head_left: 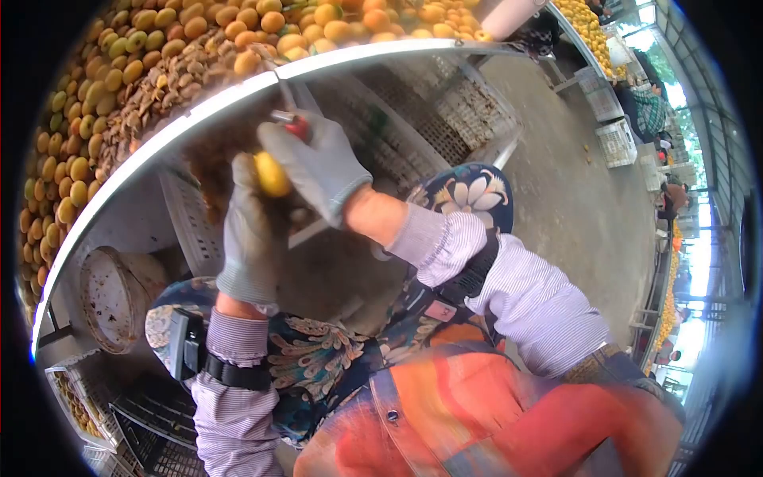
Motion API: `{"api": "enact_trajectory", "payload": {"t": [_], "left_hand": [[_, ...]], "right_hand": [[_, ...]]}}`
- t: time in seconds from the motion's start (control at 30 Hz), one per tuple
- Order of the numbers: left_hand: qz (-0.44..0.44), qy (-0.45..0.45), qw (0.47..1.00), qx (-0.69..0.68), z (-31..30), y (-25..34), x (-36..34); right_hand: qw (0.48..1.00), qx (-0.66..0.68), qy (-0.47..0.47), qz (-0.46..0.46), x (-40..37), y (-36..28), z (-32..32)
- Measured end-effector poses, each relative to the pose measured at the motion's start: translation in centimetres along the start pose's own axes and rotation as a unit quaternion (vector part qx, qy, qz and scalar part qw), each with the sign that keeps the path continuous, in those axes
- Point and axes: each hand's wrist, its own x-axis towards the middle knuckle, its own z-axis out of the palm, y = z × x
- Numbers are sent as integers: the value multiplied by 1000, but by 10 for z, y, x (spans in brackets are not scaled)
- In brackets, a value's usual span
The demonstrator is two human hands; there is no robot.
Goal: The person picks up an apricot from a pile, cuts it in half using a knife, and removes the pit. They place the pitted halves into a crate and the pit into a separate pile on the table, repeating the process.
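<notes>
My left hand (248,234), in a grey work glove, is closed around a yellow apricot (272,175) just below the table rim. Close beside it, my right hand (322,163), gloved in the same grey, grips a small red-handled tool (296,127) with a shiny metal part. The tool's working end is blurred, so its kind is not clear. Both hands meet over the gap between my knees and the table (151,151). Beyond the rim lies a heap of orange apricots (338,32), with a pile of brown pits (171,95) among them.
Under the table stand white plastic crates (425,103) and a dirty round bucket (107,298). A black crate (155,425) sits at lower left. Concrete floor (564,191) stretches right, where more crates (616,143) and people (648,107) are beside other fruit tables.
</notes>
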Motion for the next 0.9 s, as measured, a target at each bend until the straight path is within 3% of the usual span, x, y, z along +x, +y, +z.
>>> {"api": "enact_trajectory", "payload": {"t": [0.03, 0.07, 0.17, 0.23, 0.27, 0.3, 0.33, 0.5, 0.57, 0.6, 0.7, 0.73, 0.9], "left_hand": [[26, -101, 994, 32, -9, -4, -1], [33, -30, 998, 37, 21, 7, -12], [59, -70, 996, 3, 18, -1, -7], [23, -44, 998, -31, 22, -2, -6], [45, -28, 998, -26, 30, 2, -9], [68, -10, 997, -23, 33, 6, -11], [60, -55, 993, -87, 28, 6, -10], [58, -40, 992, -105, 30, 12, -11], [82, -21, 996, -31, 33, 14, -13], [83, -21, 996, -30, 32, 14, -13], [102, -22, 994, -35, 27, 9, -11], [105, -34, 993, -36, 25, 8, -10], [99, 0, 994, 34, 26, 11, -11]], "right_hand": [[1000, 4, -3, -6, 0, 1, -4], [1000, 11, 7, 13, 0, 2, -8], [1000, 18, 11, 23, 8, 10, -17], [999, 30, 34, 17, 6, 2, -21], [998, 45, 21, 49, 0, -17, -22], [999, -43, 16, 12, 3, -15, -31], [999, -39, 5, 18, -1, -14, -39], [996, -48, -48, 53, -29, -29, -59], [978, -166, -87, 87, -41, -45, -58], [963, -246, -97, 61, -43, -40, -62], [938, -299, -136, 113, -45, -32, -65], [935, -317, -141, 68, -46, -30, -65], [920, -347, -169, 75, -45, -21, -65]]}}
